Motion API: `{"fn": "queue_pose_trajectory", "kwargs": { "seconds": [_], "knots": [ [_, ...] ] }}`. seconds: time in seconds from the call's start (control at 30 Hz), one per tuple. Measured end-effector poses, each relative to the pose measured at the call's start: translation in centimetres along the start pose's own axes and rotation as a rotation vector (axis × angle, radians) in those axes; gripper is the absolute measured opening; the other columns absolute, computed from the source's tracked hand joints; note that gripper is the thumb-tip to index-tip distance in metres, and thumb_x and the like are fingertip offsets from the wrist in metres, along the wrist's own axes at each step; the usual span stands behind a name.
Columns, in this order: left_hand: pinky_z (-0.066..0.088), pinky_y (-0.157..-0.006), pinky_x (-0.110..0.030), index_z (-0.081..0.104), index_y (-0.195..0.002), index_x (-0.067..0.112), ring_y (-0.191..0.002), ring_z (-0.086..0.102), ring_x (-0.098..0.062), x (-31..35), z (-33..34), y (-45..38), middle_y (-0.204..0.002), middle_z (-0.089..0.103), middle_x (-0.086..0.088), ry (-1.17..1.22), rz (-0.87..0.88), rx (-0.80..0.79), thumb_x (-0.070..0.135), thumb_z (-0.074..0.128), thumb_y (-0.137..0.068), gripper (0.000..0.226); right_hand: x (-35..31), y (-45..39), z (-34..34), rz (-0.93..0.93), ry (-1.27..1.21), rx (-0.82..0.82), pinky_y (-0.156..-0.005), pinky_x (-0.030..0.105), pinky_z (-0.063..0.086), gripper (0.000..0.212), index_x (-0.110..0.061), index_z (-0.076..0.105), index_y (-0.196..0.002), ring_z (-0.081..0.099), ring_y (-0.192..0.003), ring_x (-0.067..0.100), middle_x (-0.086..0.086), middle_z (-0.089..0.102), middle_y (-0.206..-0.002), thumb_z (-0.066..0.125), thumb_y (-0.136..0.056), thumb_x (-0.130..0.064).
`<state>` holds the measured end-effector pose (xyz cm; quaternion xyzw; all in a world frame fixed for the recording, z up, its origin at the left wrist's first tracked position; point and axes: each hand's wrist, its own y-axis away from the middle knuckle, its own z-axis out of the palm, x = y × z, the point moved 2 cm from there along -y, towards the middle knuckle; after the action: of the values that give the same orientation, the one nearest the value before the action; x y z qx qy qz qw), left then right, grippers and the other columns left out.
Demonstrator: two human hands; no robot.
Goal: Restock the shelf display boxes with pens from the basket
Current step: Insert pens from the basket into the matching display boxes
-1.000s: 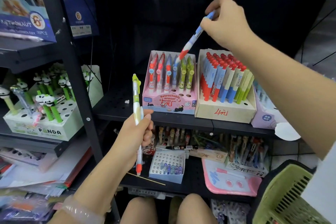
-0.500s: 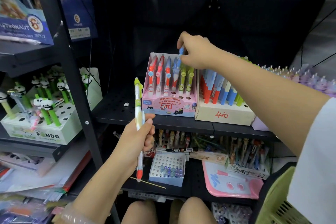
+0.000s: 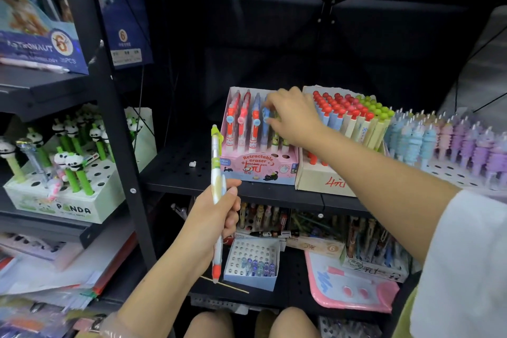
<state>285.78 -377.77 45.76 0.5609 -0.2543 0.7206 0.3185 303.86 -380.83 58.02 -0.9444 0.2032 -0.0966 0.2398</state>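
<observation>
pens are the business here, and the one still to be placed stands upright in the left hand [image 3: 211, 217], low and left of centre in front of the shelf edge – a green-capped pen [image 3: 216, 195] with an orange tip pointing down, gripped around the middle of its barrel by curled fingers and thumb. it looks light, stiff and smooth plastic, so i judge a pinch near mid-barrel or just under the cap is the best hold; the clip and cap look like the parts most likely to snag or slip.

further right, on the shelf, sits the pink display box [image 3: 260, 164] marked as retractable eraser pens, with rows of red, blue and green pens upright in it and a couple of open holes at its front right. the right hand [image 3: 293, 115] reaches over the box, its fingers bent down onto the top of a blue pen [image 3: 265, 118] in the fourth column – whether it pinches it or merely presses it i cannot tell. right of that stands a cardboard box [image 3: 323, 181] full of red- and green-topped pens, then a rack of pastel pens [image 3: 450, 143].

compared with half a second ago, the right hand has sunk lower into the box, and the blue pen stands deeper; the left hand's pen has barely shifted.
</observation>
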Motion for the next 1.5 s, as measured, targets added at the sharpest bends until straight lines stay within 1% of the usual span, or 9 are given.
{"fn": "queue_pose_trajectory", "kwargs": {
  "seconds": [0.2,0.3,0.43,0.7,0.87,1.0,1.2,1.4,1.5],
  "knots": [
    [0.029,-0.036,-0.017,0.058,-0.106,0.018,-0.042,0.036,-0.005,0.5,1.0,0.2,-0.06,0.051,0.004,-0.02,0.006,-0.037,0.013,0.044,-0.097,0.018,0.1,1.4,-1.0,-0.023,-0.048,0.027,-0.098,0.036,0.029,0.045,-0.019,0.04,-0.139,0.038,-0.122,0.024,0.004,0.047,-0.134,0.045,-0.094,-0.013],
    [0.028,-0.036,-0.017,0.058,-0.105,0.019,-0.042,0.035,-0.005,0.7,1.5,0.3,-0.061,0.05,0.003,-0.037,0.019,-0.048,0.012,0.044,-0.097,0.018,-1.5,2.5,-2.6,0.024,-0.419,0.092,-0.086,0.028,0.042,0.028,-0.016,0.059,-0.12,0.053,-0.098,0.015,0.001,0.06,-0.11,0.045,-0.096,-0.017],
    [0.026,-0.037,-0.018,0.058,-0.105,0.019,-0.042,0.034,-0.006,0.6,2.2,0.6,-0.059,0.05,0.005,-0.025,0.048,-0.098,0.012,0.043,-0.097,0.019,-3.8,4.2,-2.3,0.156,-0.969,-0.305,-0.056,0.011,0.047,0.02,-0.021,0.063,-0.102,0.06,-0.077,0.005,-0.004,0.067,-0.093,0.05,-0.095,-0.035],
    [0.029,-0.035,-0.018,0.067,-0.1,0.013,-0.04,0.032,-0.007,1.0,2.5,1.3,-0.061,0.046,0.0,0.187,-0.024,-0.402,0.022,0.056,-0.083,0.022,-2.8,4.9,-0.4,0.189,-1.621,-0.561,-0.073,0.018,0.051,0.026,-0.018,0.057,-0.12,0.063,-0.085,0.004,-0.001,0.069,-0.103,0.041,-0.1,-0.018],
    [0.029,-0.035,-0.016,0.057,-0.107,0.009,-0.041,0.034,-0.006,1.0,2.1,0.4,-0.058,0.045,0.003,0.111,-0.051,-0.15,0.017,0.052,-0.093,0.018,-0.3,3.4,-2.5,0.302,-1.326,-0.113,-0.055,0.018,0.044,0.006,-0.017,0.061,-0.09,0.053,-0.062,0.006,0.003,0.061,-0.078,0.058,-0.091,-0.021],
    [0.028,-0.034,-0.018,0.052,-0.096,0.006,-0.038,0.035,-0.009,0.6,1.6,-0.1,-0.053,0.049,-0.001,0.268,-0.099,-0.009,0.022,0.038,-0.099,0.021,2.4,2.7,-5.0,0.341,-0.9,0.314,-0.055,0.017,0.051,0.022,-0.02,0.05,-0.075,0.062,-0.053,0.007,-0.001,0.063,-0.065,0.067,-0.085,-0.029],
    [0.038,-0.04,-0.019,0.054,-0.094,0.009,-0.047,0.044,-0.009,0.3,1.7,-0.2,-0.06,0.058,-0.001,0.19,-0.007,0.037,0.013,0.037,-0.098,0.017,1.0,3.4,-3.0,0.288,-0.662,0.221,-0.054,0.017,0.049,0.024,-0.014,0.048,-0.083,0.064,-0.059,0.008,0.005,0.066,-0.07,0.066,-0.086,-0.028],
    [0.05,-0.057,-0.019,0.063,-0.098,0.016,-0.062,0.059,-0.006,0.5,0.8,-0.1,-0.071,0.065,0.004,0.046,0.078,0.063,0.018,0.044,-0.097,0.019,0.5,2.4,-2.6,0.292,-0.632,0.226,-0.07,0.036,0.055,0.024,-0.012,0.048,-0.084,0.066,-0.073,0.021,0.01,0.066,-0.078,0.065,-0.087,-0.028],
    [0.052,-0.062,-0.018,0.067,-0.098,0.02,-0.071,0.063,-0.005,0.5,0.5,0.0,-0.08,0.065,0.004,0.035,0.091,0.089,0.018,0.048,-0.096,0.019,0.5,2.2,-2.4,0.285,-0.584,0.245,-0.066,0.03,0.054,0.025,-0.014,0.045,-0.081,0.066,-0.071,0.02,0.009,0.065,-0.075,0.064,-0.087,-0.029]
  ]
}}
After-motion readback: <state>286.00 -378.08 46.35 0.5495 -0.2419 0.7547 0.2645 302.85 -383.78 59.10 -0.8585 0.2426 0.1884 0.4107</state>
